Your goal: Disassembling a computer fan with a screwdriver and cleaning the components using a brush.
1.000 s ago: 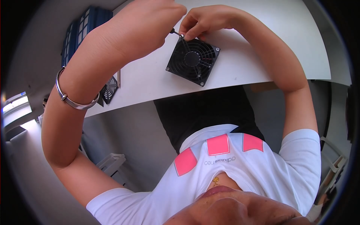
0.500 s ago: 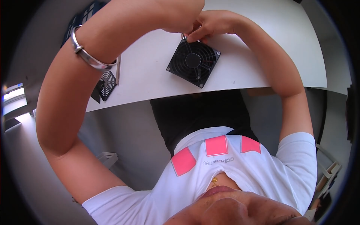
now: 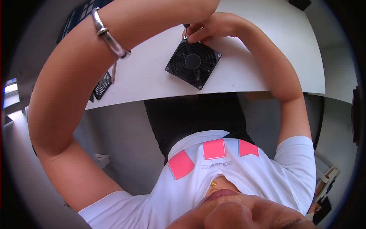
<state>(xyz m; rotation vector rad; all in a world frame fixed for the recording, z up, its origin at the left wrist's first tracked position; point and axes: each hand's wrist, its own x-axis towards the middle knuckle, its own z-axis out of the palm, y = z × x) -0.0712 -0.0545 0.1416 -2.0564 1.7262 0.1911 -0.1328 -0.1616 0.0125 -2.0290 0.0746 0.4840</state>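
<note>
A square black cooling fan [image 3: 193, 61] with a round finger-guard grille rests on the white table. My right hand [image 3: 213, 28] is closed at its far corner, thumb and fingertips pressed there. On the screw at that corner stands a screwdriver [image 3: 186, 31] with a thin metal shaft, roughly upright. Its dark handle disappears behind my left forearm. My left hand [image 3: 207, 7] is above the screwdriver; only its wrist end shows, and its fingers are hidden. Silver screws show at the fan's other corners.
The white table [image 3: 267, 19] ends in a curved near edge. Left of the fan, partly behind my left arm, lie a loose black fan grille [image 3: 102, 86] and a thin light strip [image 3: 114, 71]. A blue basket [image 3: 78, 17] is at the far left, a black object [image 3: 300, 4] far right.
My left forearm has swung up and right. More of the screwdriver's shaft and part of its handle now show. My right hand stays at the fan's corner, and the whole view has shifted slightly.
</note>
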